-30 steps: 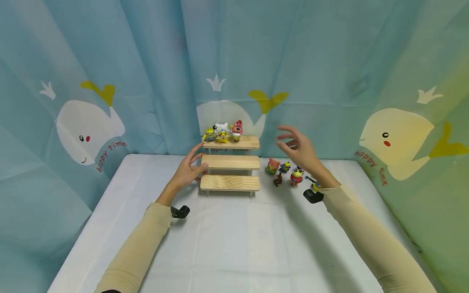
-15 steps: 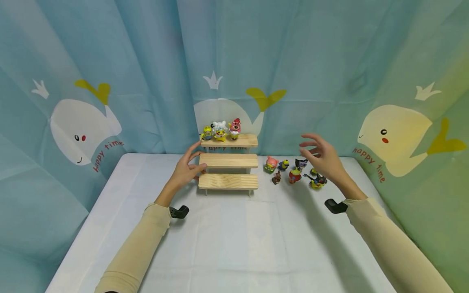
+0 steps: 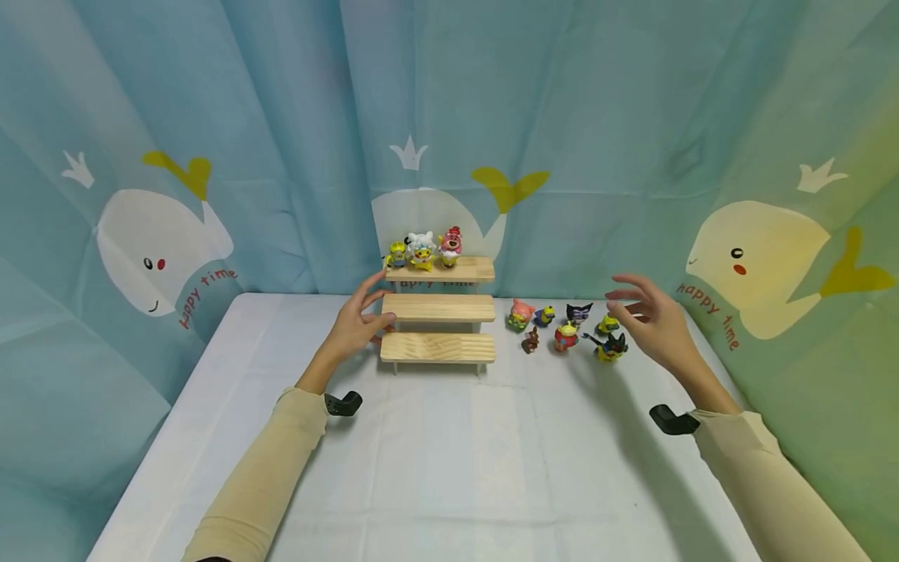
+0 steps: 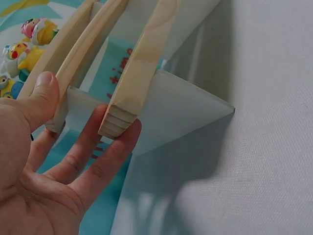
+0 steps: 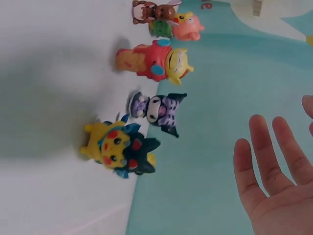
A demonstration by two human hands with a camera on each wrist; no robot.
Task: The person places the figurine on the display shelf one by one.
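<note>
A three-step wooden shelf [image 3: 437, 349] stands upright at the back of the table. My left hand [image 3: 357, 328] is at its left side, fingers nearly straight and touching the plank ends, as the left wrist view shows. On the top step sit a yellow goggled figurine [image 3: 397, 254], a yellow one in a white hood [image 3: 421, 254] and a pink bear figurine [image 3: 450, 246]. My right hand [image 3: 658, 324] is raised with loose fingers, holding nothing. Nearest to it are a yellow figurine with black ears [image 3: 611, 348] and a small yellow-green one [image 3: 607, 325].
Left of my right hand stand a black-and-purple figurine [image 3: 579, 314], a red-suited one [image 3: 565, 338], a brown one [image 3: 531, 340], a blue-and-yellow one [image 3: 545, 316] and a pink one [image 3: 520, 314]. A blue whale-print curtain [image 3: 597, 156] hangs behind the white-covered table [image 3: 449, 453].
My right hand has moved to the right and lower, away from the shelf, uncovering the figurines on the right. My left hand stays at the shelf.
</note>
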